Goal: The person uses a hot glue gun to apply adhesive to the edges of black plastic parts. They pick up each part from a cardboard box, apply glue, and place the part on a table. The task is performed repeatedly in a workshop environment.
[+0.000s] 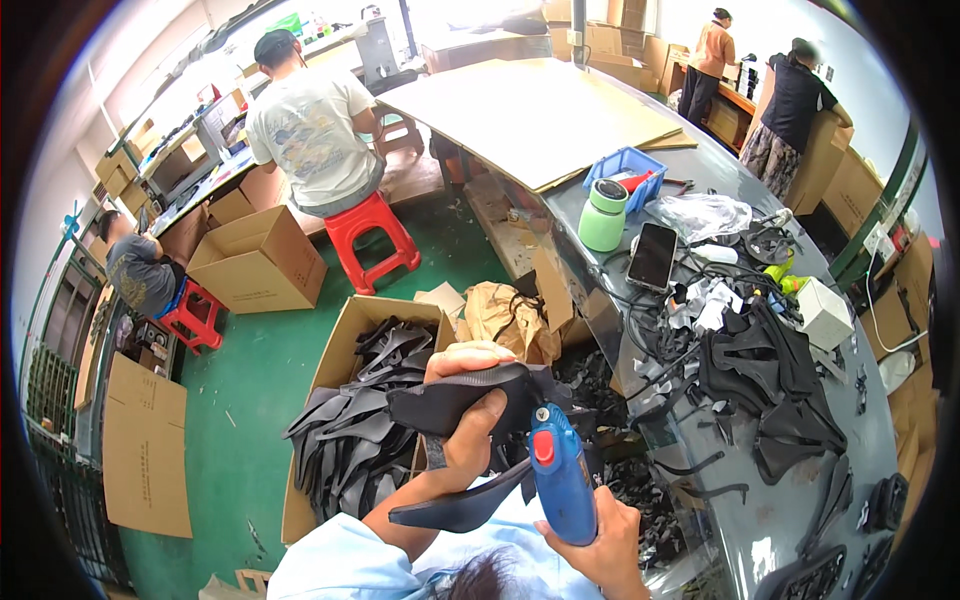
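While I follow from a distance through the head camera, the bare left hand (pixel 466 442) is curled around a curved, matte black, flexible-looking piece (pixel 440 402), fingers bent over its upper edge and thumb against its near face. The bare right hand (pixel 612 535) is wrapped around the lower body of a rounded blue handheld tool with a red button (pixel 567 490), its nose pointing up toward the piece's right end; I cannot tell whether the two touch. The piece is held in the air near the centre of the view, between a brown cardboard box (pixel 299 505) full of similar black shapes (pixel 350 440) on the left and a smooth grey desk (pixel 780 515) on the right. Below it hangs a pointed black flap (pixel 460 507), and I cannot make out whether it belongs to the same piece. To do this step well, as I judge it, I would keep the left grip firm near the edge being worked, fingertips out of line with the tool's nose. I would steady the right wrist, bring the tool in squarely with light pressure, and turn the piece rather than reach around it, keeping the flap aside, since it could snag.
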{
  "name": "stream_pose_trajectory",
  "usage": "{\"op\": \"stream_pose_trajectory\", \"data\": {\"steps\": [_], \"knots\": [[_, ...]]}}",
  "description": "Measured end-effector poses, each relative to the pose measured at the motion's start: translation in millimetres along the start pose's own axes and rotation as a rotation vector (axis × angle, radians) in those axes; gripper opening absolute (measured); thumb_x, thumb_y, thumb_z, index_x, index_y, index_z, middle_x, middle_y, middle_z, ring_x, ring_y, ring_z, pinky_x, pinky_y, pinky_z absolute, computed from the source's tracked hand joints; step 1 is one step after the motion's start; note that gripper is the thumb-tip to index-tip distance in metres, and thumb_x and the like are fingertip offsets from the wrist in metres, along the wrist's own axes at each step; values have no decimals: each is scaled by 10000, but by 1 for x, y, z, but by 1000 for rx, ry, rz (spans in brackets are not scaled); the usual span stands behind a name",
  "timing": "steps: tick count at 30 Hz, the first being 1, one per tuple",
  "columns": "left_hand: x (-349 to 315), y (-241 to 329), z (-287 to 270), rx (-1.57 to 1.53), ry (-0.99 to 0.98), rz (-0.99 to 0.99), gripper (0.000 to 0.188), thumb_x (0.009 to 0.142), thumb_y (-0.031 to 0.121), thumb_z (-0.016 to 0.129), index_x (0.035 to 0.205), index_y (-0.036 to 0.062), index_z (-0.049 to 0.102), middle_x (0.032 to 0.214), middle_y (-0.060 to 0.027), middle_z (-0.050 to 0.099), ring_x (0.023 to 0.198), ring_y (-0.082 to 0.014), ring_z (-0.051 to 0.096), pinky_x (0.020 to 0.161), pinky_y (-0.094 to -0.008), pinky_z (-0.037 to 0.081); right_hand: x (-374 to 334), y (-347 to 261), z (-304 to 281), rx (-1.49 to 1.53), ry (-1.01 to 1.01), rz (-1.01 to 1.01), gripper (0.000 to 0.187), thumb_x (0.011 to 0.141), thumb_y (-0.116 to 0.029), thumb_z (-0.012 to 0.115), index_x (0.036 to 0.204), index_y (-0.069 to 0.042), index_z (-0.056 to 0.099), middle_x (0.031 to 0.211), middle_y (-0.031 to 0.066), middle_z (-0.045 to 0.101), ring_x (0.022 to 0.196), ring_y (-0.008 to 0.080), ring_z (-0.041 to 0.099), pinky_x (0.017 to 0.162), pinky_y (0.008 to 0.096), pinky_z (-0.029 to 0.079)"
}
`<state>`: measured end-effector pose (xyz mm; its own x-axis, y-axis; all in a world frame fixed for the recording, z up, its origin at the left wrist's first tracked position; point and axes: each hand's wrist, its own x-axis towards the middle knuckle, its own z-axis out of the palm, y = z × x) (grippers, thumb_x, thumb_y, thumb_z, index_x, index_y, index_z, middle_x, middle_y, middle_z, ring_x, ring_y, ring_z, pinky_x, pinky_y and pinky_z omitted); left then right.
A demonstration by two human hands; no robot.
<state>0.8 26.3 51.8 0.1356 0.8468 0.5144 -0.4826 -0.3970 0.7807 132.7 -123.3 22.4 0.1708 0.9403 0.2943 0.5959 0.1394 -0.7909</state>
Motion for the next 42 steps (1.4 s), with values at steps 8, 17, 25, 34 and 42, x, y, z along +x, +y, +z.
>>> {"op": "stream_pose_trajectory", "data": {"steps": [8, 17, 25, 34, 42], "knots": [[-7, 9, 7, 34, 11, -164, 321, 745, 51, 517, 1059, 29, 453, 1073, -145, 497, 996, -218, 510, 916, -357, 400, 1, -3, 2, -33, 31, 2, 466, 607, -252, 837, 706, -28, 440, 561, 102, 535, 474, 256, 561, 470, 328, 445], [7, 35, 6, 73, -52, -502, 303, 775, 13, 512, 1077, -2, 498, 1001, -87, 565, 963, -160, 543, 880, -293, 420, 1, -1, 3, -427, 150, -74, 353, 562, -175, 775, 719, -52, 485, 562, 89, 508, 499, 289, 518, 520, 385, 386], [22, 34, -7, 280, -380, -522, 342, 766, -10, 547, 1104, 28, 506, 955, -50, 551, 903, -113, 526, 809, -259, 428, 1, -1, -2, -371, 104, -100, 373, 575, -191, 791, 697, -50, 467, 548, 70, 486, 474, 269, 512, 502, 359, 395], [29, 26, -16, 438, -729, -472, 381, 747, -8, 604, 1109, 46, 497, 986, -86, 590, 923, -177, 571, 834, -312, 440, 2, -6, -5, -201, 66, -95, 372, 562, -215, 802, 686, -40, 498, 541, 63, 493, 467, 258, 506, 479, 357, 398], [47, 18, -31, 596, -1216, -569, 485, 754, 90, 632, 1185, 40, 415, 934, -139, 619, 855, -273, 601, 771, -367, 462, 5, -3, -22, -220, 65, -157, 390, 563, -209, 805, 725, -37, 496, 586, 102, 520, 504, 290, 523, 481, 378, 405]]}}
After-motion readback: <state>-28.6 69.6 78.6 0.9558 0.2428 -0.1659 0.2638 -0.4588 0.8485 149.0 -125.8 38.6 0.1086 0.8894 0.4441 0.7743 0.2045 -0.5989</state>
